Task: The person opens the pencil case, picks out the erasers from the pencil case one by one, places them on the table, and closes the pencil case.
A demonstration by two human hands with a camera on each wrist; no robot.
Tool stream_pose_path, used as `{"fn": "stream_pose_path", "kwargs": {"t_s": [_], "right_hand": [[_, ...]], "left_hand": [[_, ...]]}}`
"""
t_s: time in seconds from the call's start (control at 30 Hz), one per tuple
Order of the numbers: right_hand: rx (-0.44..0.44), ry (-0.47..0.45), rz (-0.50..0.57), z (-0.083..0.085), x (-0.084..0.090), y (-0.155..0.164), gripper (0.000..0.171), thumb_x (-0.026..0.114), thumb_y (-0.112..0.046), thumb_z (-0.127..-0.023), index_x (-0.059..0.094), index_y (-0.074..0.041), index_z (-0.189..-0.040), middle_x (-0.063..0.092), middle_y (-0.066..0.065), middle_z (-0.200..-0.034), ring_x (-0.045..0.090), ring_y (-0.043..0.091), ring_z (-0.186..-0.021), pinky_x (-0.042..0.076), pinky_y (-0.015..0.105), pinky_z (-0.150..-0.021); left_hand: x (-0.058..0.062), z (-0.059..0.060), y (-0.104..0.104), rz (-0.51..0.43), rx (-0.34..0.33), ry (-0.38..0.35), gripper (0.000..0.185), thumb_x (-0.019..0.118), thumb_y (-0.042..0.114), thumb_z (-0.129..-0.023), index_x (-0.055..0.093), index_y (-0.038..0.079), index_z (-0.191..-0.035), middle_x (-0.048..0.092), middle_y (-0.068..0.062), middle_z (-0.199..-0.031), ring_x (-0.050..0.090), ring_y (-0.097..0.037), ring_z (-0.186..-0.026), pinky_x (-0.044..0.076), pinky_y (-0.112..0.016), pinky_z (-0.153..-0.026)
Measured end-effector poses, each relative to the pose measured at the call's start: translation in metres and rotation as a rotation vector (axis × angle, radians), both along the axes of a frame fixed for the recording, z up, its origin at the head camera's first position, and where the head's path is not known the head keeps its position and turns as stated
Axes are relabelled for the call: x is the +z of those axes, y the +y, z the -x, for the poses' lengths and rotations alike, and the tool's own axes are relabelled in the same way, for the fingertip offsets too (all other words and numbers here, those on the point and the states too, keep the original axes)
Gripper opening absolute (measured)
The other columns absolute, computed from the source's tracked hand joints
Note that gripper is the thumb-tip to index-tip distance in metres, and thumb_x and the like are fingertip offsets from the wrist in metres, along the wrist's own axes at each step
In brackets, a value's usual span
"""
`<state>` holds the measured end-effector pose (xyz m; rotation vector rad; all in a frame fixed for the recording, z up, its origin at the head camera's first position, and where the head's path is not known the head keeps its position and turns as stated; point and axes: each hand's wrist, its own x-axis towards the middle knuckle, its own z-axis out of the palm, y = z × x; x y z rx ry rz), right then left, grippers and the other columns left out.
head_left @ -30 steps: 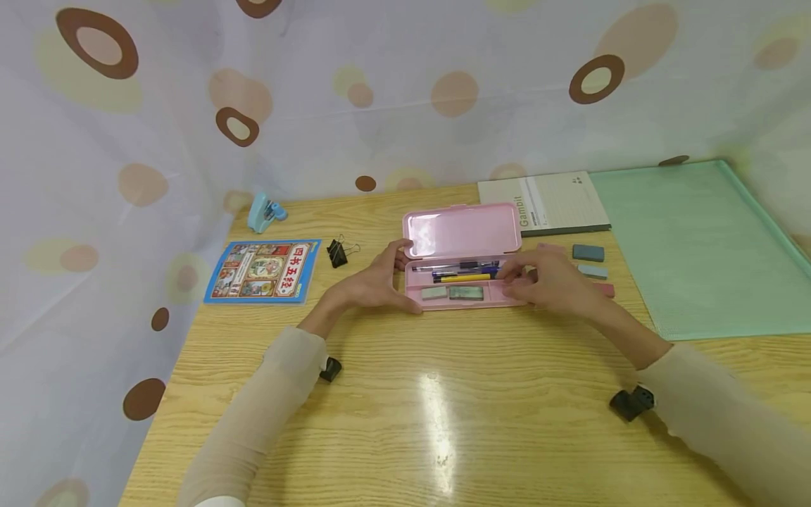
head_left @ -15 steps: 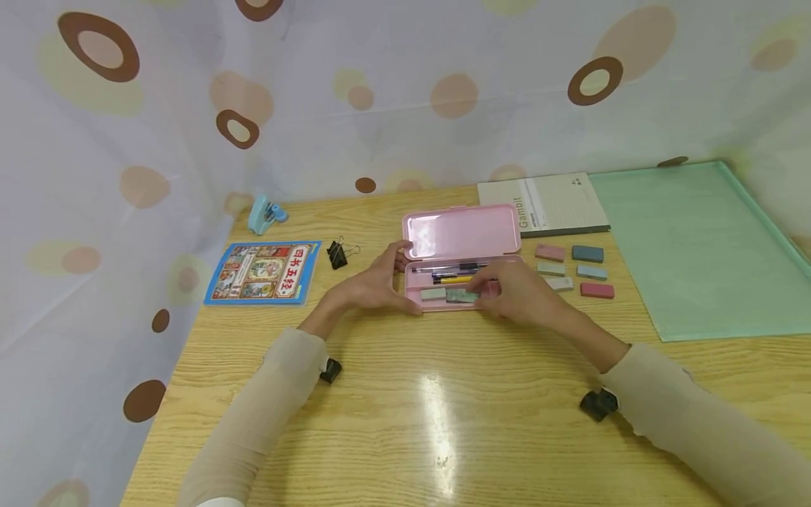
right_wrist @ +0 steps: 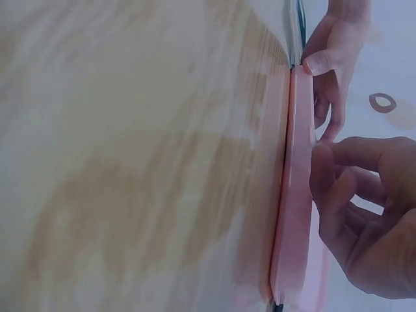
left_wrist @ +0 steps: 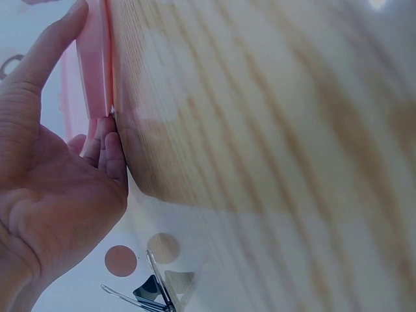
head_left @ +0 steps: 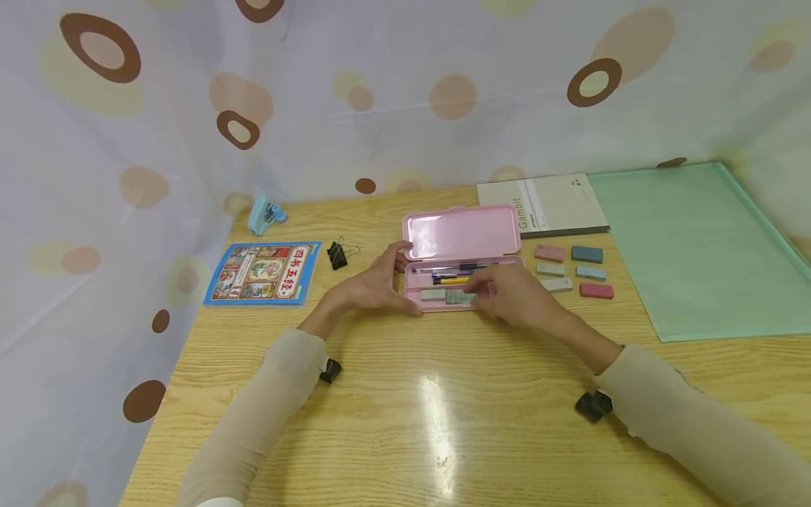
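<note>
"Two hands were at work, you said. How did they lie?"

"The left hand (head_left: 374,285) gripped the left end of the pink pencil case (right_wrist: 296,188), its thumb at the near corner and its fingers well apart from it on the far side. The right hand (head_left: 519,296) had its fingers bent, thumb and fingertips nearly together, pinching the right end of a green eraser (head_left: 457,297)."

"Where was that eraser?"

"In the near compartment of the case, just beside a pale eraser (head_left: 434,295). The compartment behind held pens, one of them a yellow pen (head_left: 450,280). The lid (head_left: 488,232) leaned back, raised."

"And around the case?"

"To the right, past the hand, lay a pink eraser (head_left: 550,253), a dark blue one, a beige one, a light blue one, a white one and a red eraser (head_left: 596,290). A notebook (head_left: 557,204) lay behind them, with a green mesh folder (head_left: 703,260) farther right."

"On the left?"

"A black binder clip (head_left: 338,255) near the left hand, then a blue-edged book (head_left: 262,273), all on the wooden table (head_left: 380,422). A spotted cloth (head_left: 380,141) hung behind."
</note>
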<state>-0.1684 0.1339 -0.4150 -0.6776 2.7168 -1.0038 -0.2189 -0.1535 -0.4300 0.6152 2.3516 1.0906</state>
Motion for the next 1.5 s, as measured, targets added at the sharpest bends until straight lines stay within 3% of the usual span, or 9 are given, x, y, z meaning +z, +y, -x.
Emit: {"fn": "stream_pose_path", "kwargs": {"t_s": [0.23,0.47,0.67,0.83,0.97,1.07,1.1,1.2,1.5], "right_hand": [[-0.009,-0.001,0.112,0.003,-0.003,-0.004,0.010,0.077,-0.006,-0.091,0.082,-0.010,-0.098,0.068,0.000,-0.074,0.056,0.013,-0.048,0.042,0.026,-0.046],[-0.047,-0.027,0.154,0.003,0.001,0.001,0.013,0.074,-0.006,-0.087,0.082,-0.011,-0.097,0.073,0.002,-0.088,0.055,0.014,-0.063,0.044,0.026,-0.056],[-0.088,-0.134,0.205,-0.004,0.017,0.023,0.011,0.071,-0.012,-0.094,0.080,-0.013,-0.100,0.070,0.009,-0.079,0.053,0.016,-0.049,0.041,0.028,-0.046],[-0.142,-0.224,0.223,-0.005,0.023,0.054,0.013,0.069,-0.016,-0.098,0.078,-0.011,-0.106,0.070,0.015,-0.100,0.049,0.015,-0.046,0.038,0.029,-0.043],[-0.165,-0.246,0.203,-0.007,0.023,0.083,0.017,0.067,-0.017,-0.100,0.076,-0.007,-0.109,0.063,0.017,-0.137,0.045,0.015,-0.043,0.039,0.031,-0.042],[-0.179,-0.247,0.173,-0.010,0.020,0.101,0.018,0.067,-0.019,-0.100,0.076,-0.007,-0.110,0.072,0.019,-0.107,0.040,0.016,-0.041,0.040,0.033,-0.043],[-0.184,-0.247,0.161,-0.011,0.019,0.106,0.019,0.067,-0.020,-0.101,0.076,-0.007,-0.111,0.071,0.016,-0.089,0.039,0.015,-0.041,0.040,0.034,-0.043],[-0.197,-0.250,0.127,-0.015,0.016,0.118,0.020,0.067,-0.023,-0.101,0.076,-0.008,-0.112,0.046,0.005,-0.050,0.037,0.014,-0.041,0.040,0.034,-0.044],[-0.159,-0.224,0.044,-0.017,0.004,0.135,0.019,0.068,-0.018,-0.101,0.076,-0.005,-0.111,0.056,0.004,-0.061,0.043,0.013,-0.048,0.037,0.030,-0.045]], "left_hand": [[0.000,0.000,0.000,-0.014,0.000,-0.001,0.121,0.095,0.025,-0.075,0.012,0.014,-0.162,0.039,-0.010,-0.140,0.040,-0.023,-0.132,0.034,-0.037,-0.118],[0.002,-0.002,0.001,-0.004,0.006,-0.007,0.120,0.095,0.025,-0.075,0.012,0.014,-0.162,0.039,-0.010,-0.140,0.040,-0.023,-0.132,0.034,-0.037,-0.118],[0.001,-0.002,0.001,-0.012,0.005,-0.006,0.119,0.095,0.025,-0.076,0.013,0.014,-0.162,0.039,-0.009,-0.140,0.039,-0.023,-0.132,0.034,-0.036,-0.119],[0.000,-0.001,0.000,-0.011,0.010,0.000,0.120,0.095,0.024,-0.074,0.013,0.015,-0.161,0.039,-0.009,-0.139,0.039,-0.022,-0.132,0.034,-0.035,-0.118],[-0.001,0.000,-0.001,-0.014,0.008,0.001,0.120,0.095,0.024,-0.075,0.013,0.014,-0.162,0.040,-0.009,-0.139,0.040,-0.022,-0.131,0.034,-0.035,-0.118],[-0.002,0.000,-0.001,-0.012,0.009,0.000,0.120,0.095,0.025,-0.075,0.013,0.014,-0.162,0.040,-0.009,-0.139,0.040,-0.021,-0.131,0.034,-0.035,-0.118],[-0.002,0.000,-0.001,-0.012,0.010,0.000,0.120,0.095,0.025,-0.075,0.013,0.015,-0.162,0.040,-0.008,-0.139,0.040,-0.021,-0.132,0.034,-0.035,-0.118],[-0.001,0.000,-0.001,-0.012,0.014,-0.005,0.119,0.095,0.025,-0.075,0.013,0.015,-0.162,0.039,-0.009,-0.140,0.039,-0.022,-0.132,0.034,-0.036,-0.118],[0.001,-0.001,-0.001,-0.010,0.012,-0.015,0.119,0.095,0.025,-0.075,0.013,0.016,-0.162,0.039,-0.009,-0.140,0.039,-0.022,-0.132,0.033,-0.037,-0.118]]}}
